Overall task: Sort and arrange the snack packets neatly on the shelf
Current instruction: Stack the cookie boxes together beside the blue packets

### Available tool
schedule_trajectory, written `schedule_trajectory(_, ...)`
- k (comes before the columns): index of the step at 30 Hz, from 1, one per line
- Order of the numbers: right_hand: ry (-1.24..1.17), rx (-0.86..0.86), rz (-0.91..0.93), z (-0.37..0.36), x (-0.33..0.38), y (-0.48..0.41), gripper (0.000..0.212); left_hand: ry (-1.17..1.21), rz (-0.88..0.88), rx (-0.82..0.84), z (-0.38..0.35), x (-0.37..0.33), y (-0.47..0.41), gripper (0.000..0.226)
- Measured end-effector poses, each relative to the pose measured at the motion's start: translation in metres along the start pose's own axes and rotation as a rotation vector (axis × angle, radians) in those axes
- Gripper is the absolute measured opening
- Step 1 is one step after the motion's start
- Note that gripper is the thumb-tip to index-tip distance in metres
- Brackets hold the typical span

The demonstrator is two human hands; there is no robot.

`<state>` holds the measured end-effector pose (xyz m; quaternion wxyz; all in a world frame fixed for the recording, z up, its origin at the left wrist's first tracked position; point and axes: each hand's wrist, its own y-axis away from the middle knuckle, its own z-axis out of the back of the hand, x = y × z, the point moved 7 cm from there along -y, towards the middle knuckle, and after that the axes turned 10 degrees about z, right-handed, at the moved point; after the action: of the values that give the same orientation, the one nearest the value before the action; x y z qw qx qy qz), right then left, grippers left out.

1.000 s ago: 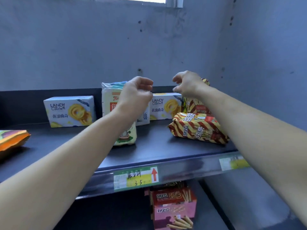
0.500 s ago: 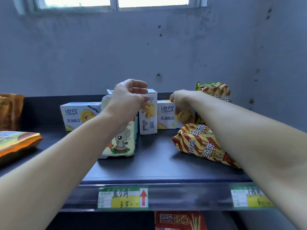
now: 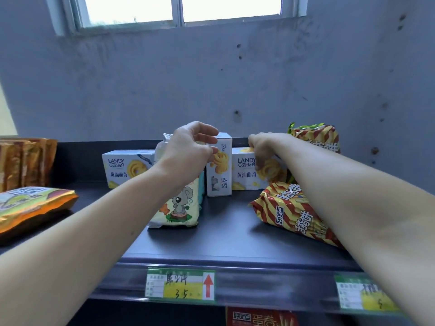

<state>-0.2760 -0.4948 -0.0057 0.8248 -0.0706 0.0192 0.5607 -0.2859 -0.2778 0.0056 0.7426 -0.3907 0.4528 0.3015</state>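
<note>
Three white-and-yellow Landy Castle cookie boxes stand at the back of the dark shelf (image 3: 226, 234): one at the left (image 3: 124, 168), one on end in the middle (image 3: 220, 177), one at the right (image 3: 244, 171). My right hand (image 3: 261, 147) grips the top front edge of the right box. My left hand (image 3: 190, 147) hovers with loosely curved fingers over the top of an upright koala packet (image 3: 179, 208), its fingertips by the middle box's upper left corner. A red-and-yellow striped packet (image 3: 289, 212) lies under my right forearm, and another (image 3: 315, 137) stands behind it.
At the shelf's left end lies an orange-green packet (image 3: 30, 205), with golden packets (image 3: 23, 161) upright behind it. Price tags (image 3: 181, 283) sit on the front rail. A grey wall closes the back and the right side. A red box (image 3: 259, 317) shows on the shelf below.
The view has tilted up and closer. My right hand dropped from mid-air onto the right cookie box. My left hand moved towards the middle box, which now stands in view.
</note>
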Motion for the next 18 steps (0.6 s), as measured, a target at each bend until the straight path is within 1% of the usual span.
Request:
schedule_trajectory(3,-0.054,0.003,-0.002,0.004,-0.002,0.000,0.076,0.003,-0.008,0.029,-0.002,-0.002,0.003,0.031)
schedule_trajectory(8,-0.085,-0.091,-0.024,0.025,-0.008,-0.001,0.075,0.010,0.010,0.035,0.001,0.001,0.003,0.031)
schedule_trajectory(18,-0.148,-0.277,-0.063,0.091,-0.005,0.019,0.070,-0.035,-0.042,0.030,0.011,-0.001,0.005,0.026)
